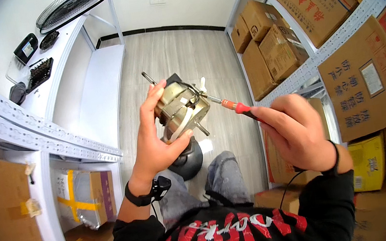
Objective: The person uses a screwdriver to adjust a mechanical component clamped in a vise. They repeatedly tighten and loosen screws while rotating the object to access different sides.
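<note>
My left hand is wrapped around the side of a metal fan motor, fingers on its far side and thumb on its near edge. The motor has a shaft at each end, a dark wire and a pale strap. Below it is a black rounded part, perhaps the fan's neck; the join is hidden. My right hand grips a screwdriver with a red and black handle. Its tip meets the motor's right side, close to a small white knob. The exact screw is too small to make out.
On the left shelf lie a black fan grille, a bit set and small dark parts. Cardboard boxes fill the right-hand rack, one large carton jutting out. A taped parcel sits lower left.
</note>
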`<state>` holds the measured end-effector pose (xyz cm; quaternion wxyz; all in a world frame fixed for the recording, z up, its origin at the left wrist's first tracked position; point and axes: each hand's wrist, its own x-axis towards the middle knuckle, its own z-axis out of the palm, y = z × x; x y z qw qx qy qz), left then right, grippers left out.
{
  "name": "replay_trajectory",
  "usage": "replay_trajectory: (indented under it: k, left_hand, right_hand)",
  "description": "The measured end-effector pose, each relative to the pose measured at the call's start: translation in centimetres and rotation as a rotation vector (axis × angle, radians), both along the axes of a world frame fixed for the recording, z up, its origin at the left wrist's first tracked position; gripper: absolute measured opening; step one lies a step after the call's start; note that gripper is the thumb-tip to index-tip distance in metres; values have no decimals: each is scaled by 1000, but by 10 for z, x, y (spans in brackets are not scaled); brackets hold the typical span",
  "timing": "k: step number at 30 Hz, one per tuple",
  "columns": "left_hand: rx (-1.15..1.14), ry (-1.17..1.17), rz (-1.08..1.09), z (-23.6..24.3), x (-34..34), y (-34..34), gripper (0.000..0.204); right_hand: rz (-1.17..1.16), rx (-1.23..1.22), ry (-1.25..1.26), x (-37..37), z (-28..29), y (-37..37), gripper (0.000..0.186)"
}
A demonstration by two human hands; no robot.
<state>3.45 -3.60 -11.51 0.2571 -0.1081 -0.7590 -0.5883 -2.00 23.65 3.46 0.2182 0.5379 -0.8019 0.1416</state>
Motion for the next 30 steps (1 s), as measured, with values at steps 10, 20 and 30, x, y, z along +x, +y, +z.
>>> replay_trajectory:
  k: [10, 20, 30]
  left_hand:
    - [-491, -138, 126, 71, 2, -20, 82]
    - [-468, -276, 115, 91, -50, -22, 57]
    - [-619, -148, 255, 85, -58, -17, 42]
  right_hand:
    - [-525, 55, -908, 1, 20, -14, 27]
    - [-540, -214, -890, -26, -23, -11, 20]
    - [-692, -95, -1033, -40, -36, -18, 39]
